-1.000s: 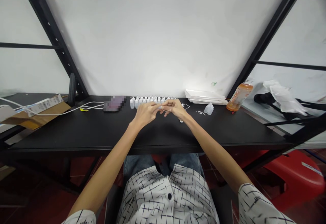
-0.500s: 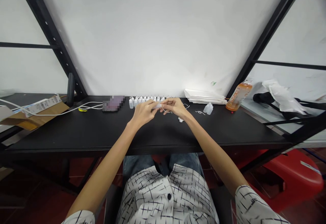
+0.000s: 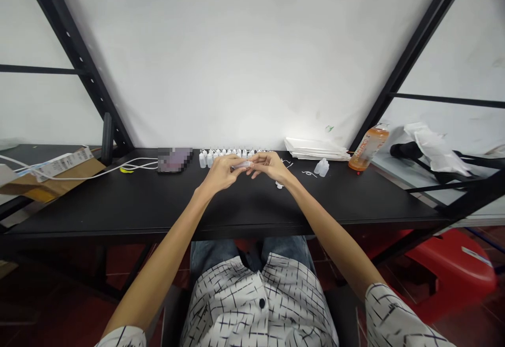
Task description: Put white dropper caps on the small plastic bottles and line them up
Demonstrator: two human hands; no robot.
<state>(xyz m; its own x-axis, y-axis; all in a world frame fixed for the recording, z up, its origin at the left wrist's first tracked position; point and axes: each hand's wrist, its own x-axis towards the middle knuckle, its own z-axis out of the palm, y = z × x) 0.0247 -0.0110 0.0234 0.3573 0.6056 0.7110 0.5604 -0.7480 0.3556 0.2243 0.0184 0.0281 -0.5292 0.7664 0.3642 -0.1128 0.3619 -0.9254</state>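
Note:
Over the middle of the black table (image 3: 158, 205), my left hand (image 3: 221, 173) is closed round a small translucent bottle (image 3: 242, 165) that lies on its side. The fingertips of my right hand (image 3: 269, 166) pinch the bottle's right end. Behind my hands stand several small white bottles (image 3: 203, 160) in rows, partly hidden by my fingers. A small white piece (image 3: 279, 184) lies just below my right wrist. Further right are a few translucent bottles (image 3: 322, 167) close together and a thin white curled strand (image 3: 309, 173).
A stack of white sheets (image 3: 315, 149) lies against the wall, with an orange bottle (image 3: 369, 148) to its right. On the left are a blurred purple-grey object (image 3: 174, 160), a white cable (image 3: 118, 168) and torn cardboard (image 3: 67, 176). A red stool (image 3: 453, 268) stands at lower right.
The thin white strand that hung by my right fingers no longer shows there. More of the small bottle shows between my hands, and my right fingers have shifted slightly.

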